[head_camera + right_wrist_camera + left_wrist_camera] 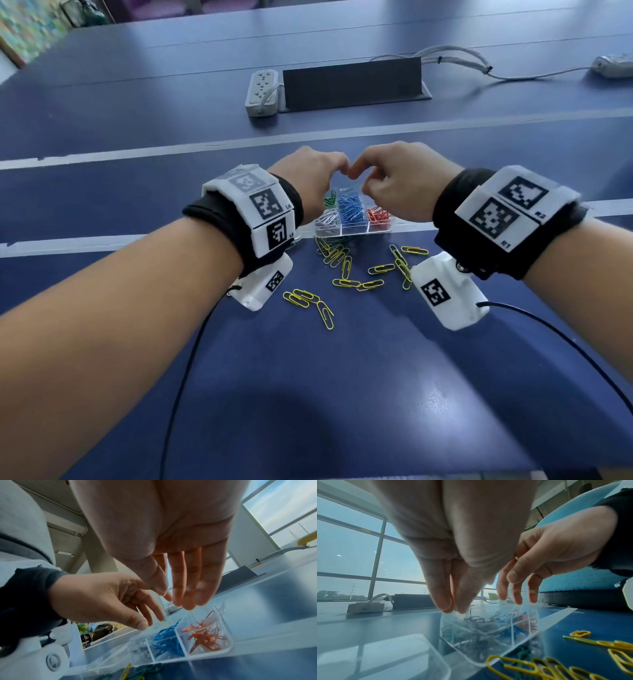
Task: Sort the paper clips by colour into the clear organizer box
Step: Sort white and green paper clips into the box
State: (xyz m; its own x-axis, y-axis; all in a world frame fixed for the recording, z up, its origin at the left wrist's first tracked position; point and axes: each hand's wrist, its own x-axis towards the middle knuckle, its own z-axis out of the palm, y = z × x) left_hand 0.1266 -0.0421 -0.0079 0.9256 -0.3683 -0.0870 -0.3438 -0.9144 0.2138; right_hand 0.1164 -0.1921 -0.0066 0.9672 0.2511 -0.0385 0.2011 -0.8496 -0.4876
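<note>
The clear organizer box [352,229] sits mid-table, holding green clips [330,198], blue clips [351,209], white clips [327,218] and red clips [378,216] in separate compartments. Both hands hover over its far side, fingertips almost meeting. My left hand [340,168] points down with thumb and fingers pressed together [453,609]. A small green bit, seemingly a green clip [165,620], shows at its fingertips. My right hand [358,178] hangs with straight, relaxed fingers [178,595] and holds nothing visible. Several yellow clips [346,267] lie loose in front of the box.
A few green clips [150,668] lie among the yellow ones by the box's near wall. A clear plastic piece [385,655] lies left of the box. Farther back are a power strip [262,90], a dark cable flap [352,85] and cables [479,68].
</note>
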